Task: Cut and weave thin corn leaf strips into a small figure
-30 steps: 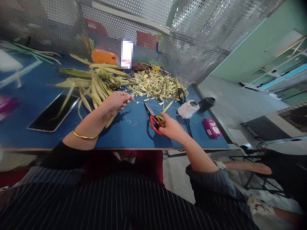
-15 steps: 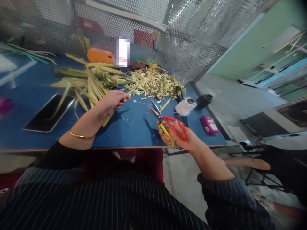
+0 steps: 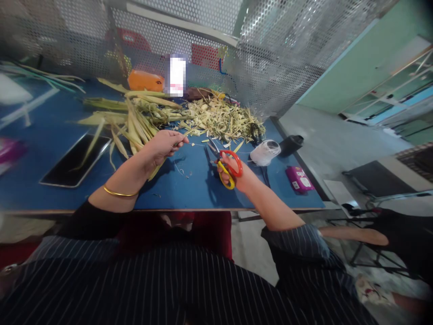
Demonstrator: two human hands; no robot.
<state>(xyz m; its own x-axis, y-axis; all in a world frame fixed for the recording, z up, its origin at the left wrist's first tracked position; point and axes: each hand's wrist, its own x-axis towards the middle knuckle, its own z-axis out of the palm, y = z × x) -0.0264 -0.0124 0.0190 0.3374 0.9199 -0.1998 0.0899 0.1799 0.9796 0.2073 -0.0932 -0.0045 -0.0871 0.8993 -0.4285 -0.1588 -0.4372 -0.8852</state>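
My left hand (image 3: 167, 143) is closed in a pinch on a pale corn husk strip (image 3: 156, 171), whose lower end hangs below the palm. A thin white thread (image 3: 199, 145) runs from these fingertips towards a white thread spool (image 3: 265, 152) on the right. My right hand (image 3: 233, 170) is wrapped round scissors (image 3: 230, 163) with one red and one yellow handle loop. Their blades point up and left and lie close to the thread; whether they touch it I cannot tell. Dried corn husks (image 3: 135, 128) lie just beyond my left hand.
Husk scraps (image 3: 223, 119) are heaped at the back of the blue table (image 3: 182, 194), before a perforated metal screen (image 3: 162, 31). A dark tablet-like panel (image 3: 76, 160) lies left. A black spool (image 3: 291, 144) and a purple packet (image 3: 299, 179) stand right. Another person's arm (image 3: 355, 234) shows at far right.
My right hand has moved left and slightly up with the scissors, bringing the blades closer to my left hand and the thread. My left hand keeps its pinch. The view has shifted slightly.
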